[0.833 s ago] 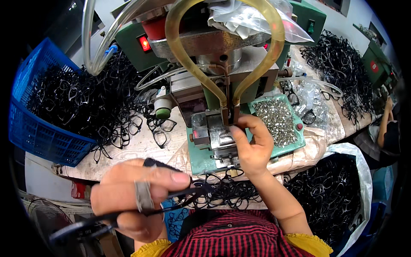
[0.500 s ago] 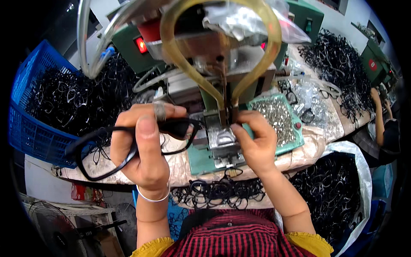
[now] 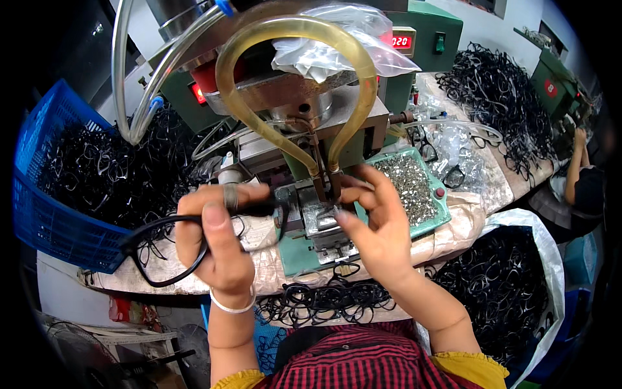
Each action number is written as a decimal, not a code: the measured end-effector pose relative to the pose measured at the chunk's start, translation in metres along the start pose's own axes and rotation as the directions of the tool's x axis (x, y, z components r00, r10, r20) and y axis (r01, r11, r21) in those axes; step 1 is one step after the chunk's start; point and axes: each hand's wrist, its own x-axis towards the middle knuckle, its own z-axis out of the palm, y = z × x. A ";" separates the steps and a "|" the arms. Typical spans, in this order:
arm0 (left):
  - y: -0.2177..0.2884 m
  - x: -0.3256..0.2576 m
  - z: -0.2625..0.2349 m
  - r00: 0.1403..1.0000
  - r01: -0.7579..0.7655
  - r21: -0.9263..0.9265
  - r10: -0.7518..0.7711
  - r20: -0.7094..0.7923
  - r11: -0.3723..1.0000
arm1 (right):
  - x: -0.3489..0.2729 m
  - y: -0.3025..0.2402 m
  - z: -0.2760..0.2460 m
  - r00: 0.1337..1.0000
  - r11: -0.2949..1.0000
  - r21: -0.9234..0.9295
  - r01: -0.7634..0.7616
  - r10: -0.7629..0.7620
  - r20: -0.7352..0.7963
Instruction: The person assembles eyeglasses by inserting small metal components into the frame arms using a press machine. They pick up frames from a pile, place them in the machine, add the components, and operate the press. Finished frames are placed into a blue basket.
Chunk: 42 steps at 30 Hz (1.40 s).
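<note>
A black eyeglass frame (image 3: 131,246) is gripped by my left hand (image 3: 217,253), thumb on top, to the left of a small metal fixture (image 3: 322,220). Its far end reaches close to the fixture. Over the fixture come down two thin dark prongs (image 3: 334,185), joined to a looped yellowish tube (image 3: 366,78). My right hand (image 3: 382,240) is at the fixture's right side, thumb and fingers apart, fingertips close to the prongs. Nothing shows in this hand. A green tray (image 3: 442,211) of small shiny metal pieces lies just behind it.
Heaped dark frames fill a blue basket (image 3: 71,236) at left and a white-lined sack (image 3: 551,259) at right. More frames (image 3: 324,301) lie along the table's front edge, and another pile (image 3: 499,110) sits at far right. A co-worker's arm (image 3: 575,162) shows there.
My right thumb and fingers have parted from a pinch at the fixture. My left hand, still holding the eyeglass frame, is slightly lower. The whole view has shifted a little.
</note>
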 end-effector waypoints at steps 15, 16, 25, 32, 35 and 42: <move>-0.006 -0.086 0.039 0.151 0.873 -0.304 -0.383 0.911 -0.380 | -0.015 0.044 -0.129 0.921 0.191 -0.977 0.091 -0.389 0.010; -0.005 -0.085 0.038 0.148 0.868 -0.311 -0.395 0.907 -0.388 | -0.004 0.036 -0.122 0.913 0.215 -0.969 0.123 -0.407 0.025; -0.003 -0.078 0.032 0.149 0.876 -0.307 -0.396 0.906 -0.372 | 0.009 0.058 -0.101 0.932 0.144 -0.930 0.337 -0.188 0.309; -0.034 -0.121 -0.061 0.337 0.795 0.035 -0.488 0.806 0.606 | 0.019 0.063 -0.138 0.914 0.362 -0.888 0.283 -0.383 0.134; -0.059 -0.165 -0.142 0.138 0.399 0.699 -0.792 0.594 0.594 | -0.005 0.052 -0.151 0.966 0.430 -0.897 0.104 -0.260 -0.012; -0.044 -0.228 0.004 -0.050 0.384 0.666 -0.706 0.706 0.639 | 0.011 0.039 -0.147 0.994 0.495 -0.867 0.061 -0.109 0.008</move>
